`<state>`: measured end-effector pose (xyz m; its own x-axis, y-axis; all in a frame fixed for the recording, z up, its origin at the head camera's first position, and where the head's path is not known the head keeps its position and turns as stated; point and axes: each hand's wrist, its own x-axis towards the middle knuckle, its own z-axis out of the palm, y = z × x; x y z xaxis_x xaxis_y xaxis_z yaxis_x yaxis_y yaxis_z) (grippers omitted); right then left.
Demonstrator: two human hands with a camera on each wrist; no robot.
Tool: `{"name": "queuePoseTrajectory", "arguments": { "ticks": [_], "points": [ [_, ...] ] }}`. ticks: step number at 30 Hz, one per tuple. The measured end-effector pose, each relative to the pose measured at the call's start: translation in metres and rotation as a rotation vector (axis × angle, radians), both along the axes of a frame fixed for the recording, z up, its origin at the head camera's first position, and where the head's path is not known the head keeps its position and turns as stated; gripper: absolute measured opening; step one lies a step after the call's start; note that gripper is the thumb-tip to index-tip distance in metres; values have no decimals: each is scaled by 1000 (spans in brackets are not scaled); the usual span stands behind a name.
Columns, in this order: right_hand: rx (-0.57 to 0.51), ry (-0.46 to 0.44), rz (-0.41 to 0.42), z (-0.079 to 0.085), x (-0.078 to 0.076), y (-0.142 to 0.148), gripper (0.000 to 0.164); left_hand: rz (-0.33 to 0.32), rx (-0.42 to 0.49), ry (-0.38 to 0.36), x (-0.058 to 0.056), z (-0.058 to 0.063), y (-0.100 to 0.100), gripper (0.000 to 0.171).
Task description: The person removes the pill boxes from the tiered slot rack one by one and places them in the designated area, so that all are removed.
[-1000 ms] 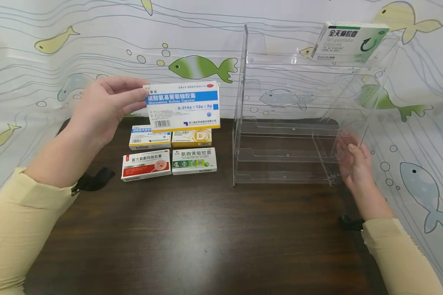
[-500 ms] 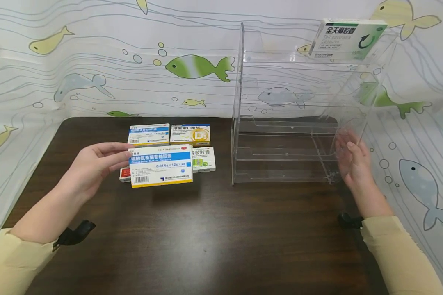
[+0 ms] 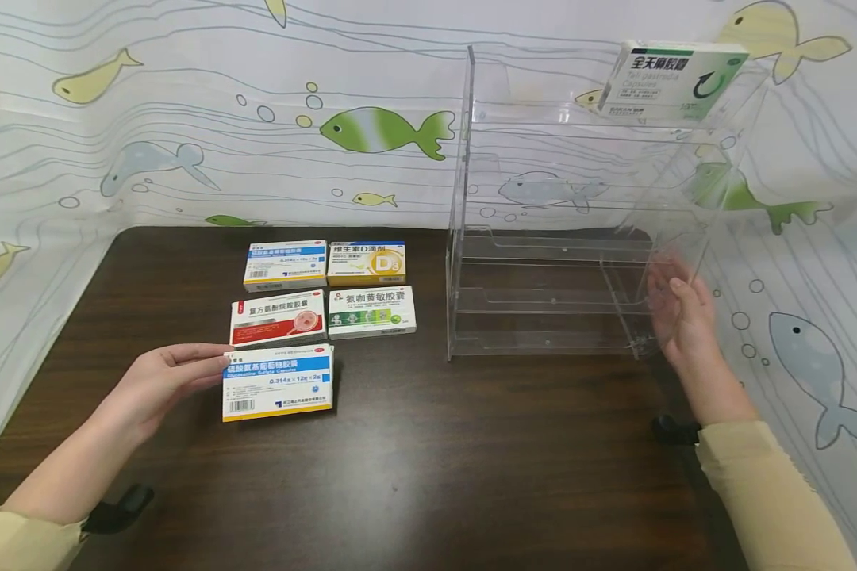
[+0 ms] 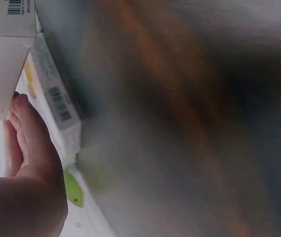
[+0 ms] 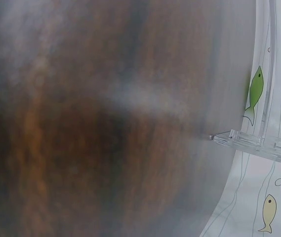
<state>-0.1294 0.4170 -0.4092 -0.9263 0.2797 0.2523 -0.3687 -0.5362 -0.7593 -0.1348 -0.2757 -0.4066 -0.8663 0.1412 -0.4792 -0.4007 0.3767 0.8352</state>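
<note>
My left hand [image 3: 153, 388] pinches a white and blue box of glucosamine sulfate capsules [image 3: 278, 382] by its left end. The box is tilted with its printed face up, close over the table and just in front of a red and white medicine box [image 3: 278, 319]. In the left wrist view the pinched box [image 4: 4, 64] shows its white end by the fingers. My right hand [image 3: 685, 317] rests against the right side panel of a clear acrylic display rack [image 3: 459, 238], its fingers showing through the panel. The right wrist view catches only a fingertip below the rack's edge [image 5: 259, 144].
A second glucosamine box [image 3: 286, 264], a yellow vitamin D box [image 3: 367, 262] and a green and white capsule box [image 3: 372, 311] lie grouped behind. Another green and white box [image 3: 674, 83] leans on the rack's top tier. A fish-print curtain [image 3: 257, 95] backs the dark table [image 3: 428, 460].
My left hand has brought the glucosamine box down and toward me, from above the rear boxes to in front of the group. The right hand has stayed at the rack.
</note>
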Motion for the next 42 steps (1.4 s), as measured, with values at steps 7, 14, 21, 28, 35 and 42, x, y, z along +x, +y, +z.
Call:
{"name": "queuePoseTrajectory", "arguments": {
  "ticks": [7,14,21,28,35,42],
  "points": [
    [-24,36,37,2,-9,-1,33,27,40,-18,1,-8,-11,21],
    [-27,31,57,-3,-3,5,39,-6,-58,-38,5,-18,-6,58],
    [-37,76,100,-8,-4,8,37,-44,-137,-6,5,-28,0,59],
    [-33,144,158,-17,-8,6,38,-54,-276,53,2,-23,5,57],
    [-21,152,147,-23,-5,10,42,-18,-280,108,5,-22,11,55],
    [-17,179,169,-22,-2,9,41,35,-287,133,9,-17,13,53]
  ]
}}
